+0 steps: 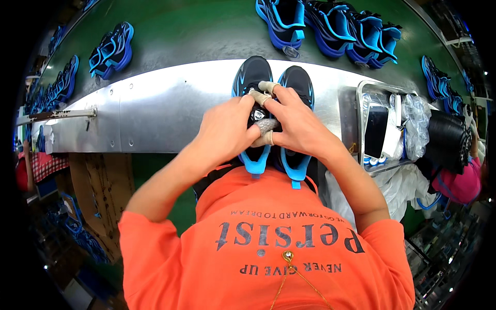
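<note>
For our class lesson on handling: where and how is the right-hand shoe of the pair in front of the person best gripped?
Probably by the blue heel collar, reaching from the person's side: the right-hand shoe points its toe away, its heel faces the orange shirt, and the right hand covers its middle.

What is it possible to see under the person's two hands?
Beneath the left hand and right hand are two black-and-blue shoes. Their toes and blue heel tabs show; the hands hide much of their middles.
</note>
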Tool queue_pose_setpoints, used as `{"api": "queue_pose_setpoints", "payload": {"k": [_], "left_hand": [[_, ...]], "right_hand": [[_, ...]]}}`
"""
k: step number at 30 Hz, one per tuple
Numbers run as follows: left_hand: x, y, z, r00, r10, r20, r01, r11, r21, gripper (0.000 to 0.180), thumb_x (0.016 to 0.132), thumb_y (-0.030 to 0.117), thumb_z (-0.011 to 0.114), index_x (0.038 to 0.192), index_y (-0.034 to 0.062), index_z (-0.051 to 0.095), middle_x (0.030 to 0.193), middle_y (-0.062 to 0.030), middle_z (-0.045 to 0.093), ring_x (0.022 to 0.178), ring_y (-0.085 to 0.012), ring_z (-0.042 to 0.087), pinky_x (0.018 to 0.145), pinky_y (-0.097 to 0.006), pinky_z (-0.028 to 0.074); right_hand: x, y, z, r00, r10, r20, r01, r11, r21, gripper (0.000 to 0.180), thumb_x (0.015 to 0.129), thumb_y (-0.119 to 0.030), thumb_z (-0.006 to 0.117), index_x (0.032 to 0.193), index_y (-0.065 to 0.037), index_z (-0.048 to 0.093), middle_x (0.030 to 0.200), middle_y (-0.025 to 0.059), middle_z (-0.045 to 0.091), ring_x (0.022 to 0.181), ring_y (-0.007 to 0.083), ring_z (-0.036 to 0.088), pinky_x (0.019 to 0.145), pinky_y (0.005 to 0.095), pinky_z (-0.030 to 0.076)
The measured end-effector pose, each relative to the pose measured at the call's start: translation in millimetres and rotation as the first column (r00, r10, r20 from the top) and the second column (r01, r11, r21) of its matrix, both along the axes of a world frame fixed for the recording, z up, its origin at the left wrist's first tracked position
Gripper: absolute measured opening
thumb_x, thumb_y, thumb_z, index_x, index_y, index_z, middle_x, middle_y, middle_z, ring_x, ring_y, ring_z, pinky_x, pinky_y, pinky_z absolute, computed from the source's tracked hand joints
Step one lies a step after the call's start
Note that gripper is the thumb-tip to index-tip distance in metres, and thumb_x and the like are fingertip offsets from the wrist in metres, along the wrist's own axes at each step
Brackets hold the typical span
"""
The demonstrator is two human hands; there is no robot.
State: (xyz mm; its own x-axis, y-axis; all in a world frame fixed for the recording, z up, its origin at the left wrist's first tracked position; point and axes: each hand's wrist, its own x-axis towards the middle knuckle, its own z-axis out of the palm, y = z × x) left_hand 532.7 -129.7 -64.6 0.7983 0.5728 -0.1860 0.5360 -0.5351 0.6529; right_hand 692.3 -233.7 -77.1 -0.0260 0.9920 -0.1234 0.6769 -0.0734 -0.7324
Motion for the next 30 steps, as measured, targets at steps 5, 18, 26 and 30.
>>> {"api": "queue_pose_setpoints", "payload": {"k": [5,18,26,30], "left_hand": [[25,27,-1,0.865,-0.371,-0.337,0.332,0.928,-0.170,0.033,0.077,0.028,0.069,0.098,0.0036,0.061,0.085,-0.0152,0.065,0.079,-0.0377,0.063,0.068,-0.047,0.051],[-17,7,-18,0.978,-0.023,0.209,0.075,0.966,-0.246,0.021,0.079,0.004,0.069,0.096,0.0026,0.057,0.082,-0.0058,0.052,0.070,-0.0165,0.053,0.065,-0.030,0.046],[-44,-51,3,0.930,0.209,0.301,-0.076,0.914,-0.399,0.008,0.087,0.005,0.067,0.087,-0.0007,0.062,0.080,-0.0111,0.057,0.067,-0.0236,0.056,0.062,-0.033,0.046],[-42,-62,0,0.942,0.092,0.323,0.035,0.929,-0.368,0.015,0.083,0.000,0.061,0.098,-0.0002,0.063,0.097,-0.0128,0.064,0.085,-0.0286,0.062,0.075,-0.035,0.051]], "right_hand": [[-4,-1,2,0.999,-0.048,0.004,0.048,0.998,-0.041,0.075,0.069,-0.023,0.083,0.135,-0.005,0.053,0.142,0.0176,0.047,0.126,0.0388,0.046,0.106,0.0442,0.041],[17,-1,-4,0.956,-0.035,-0.291,0.037,0.999,0.000,0.062,0.073,-0.017,0.081,0.132,-0.013,0.062,0.119,0.0114,0.058,0.115,0.0281,0.054,0.100,0.0369,0.044],[-6,1,-2,0.988,-0.154,-0.006,0.153,0.974,0.166,0.025,0.075,-0.017,0.077,0.099,-0.012,0.071,0.081,0.0084,0.055,0.082,0.0308,0.054,0.073,0.0413,0.045],[-7,-1,-4,0.989,-0.129,0.071,0.117,0.982,0.148,0.034,0.073,-0.017,0.079,0.105,-0.012,0.071,0.085,0.0092,0.055,0.084,0.0307,0.055,0.075,0.0403,0.046]]}}
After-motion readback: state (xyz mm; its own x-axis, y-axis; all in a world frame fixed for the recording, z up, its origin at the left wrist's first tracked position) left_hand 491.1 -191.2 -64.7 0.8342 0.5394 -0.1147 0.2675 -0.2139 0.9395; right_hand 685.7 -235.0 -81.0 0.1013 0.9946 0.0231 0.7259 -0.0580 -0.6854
